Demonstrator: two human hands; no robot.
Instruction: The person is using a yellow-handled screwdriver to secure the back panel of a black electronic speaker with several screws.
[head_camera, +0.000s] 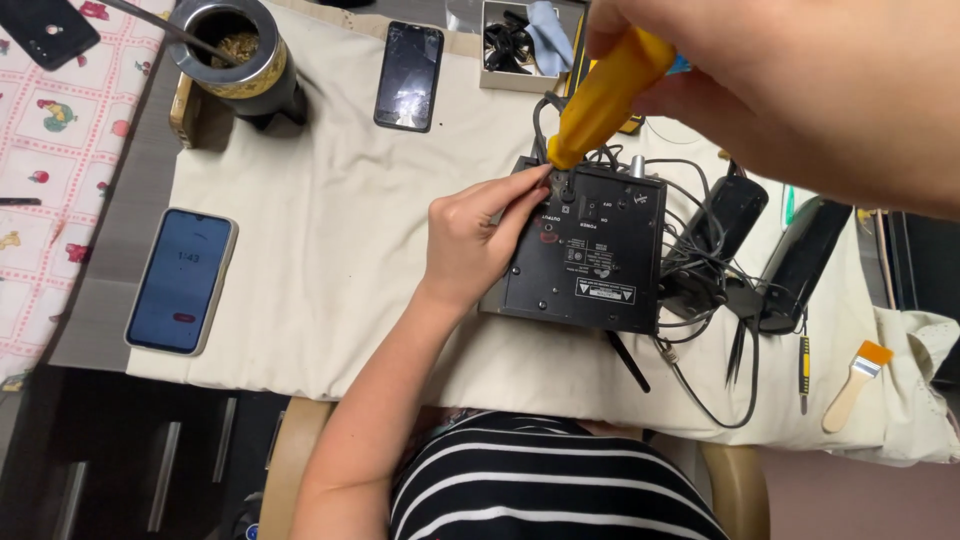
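While gripped by the right hand (790, 90), close to the lens and cut off at the top, yellow screwdriver (605, 95) with tip hidden against black box (585, 250). Left hand (480, 235) pinching narrow at box edge. Cream cloth (330, 250) over table. Tangled cables (700, 290) hard to sort. Metal cup (235, 50) holding brass shavings.
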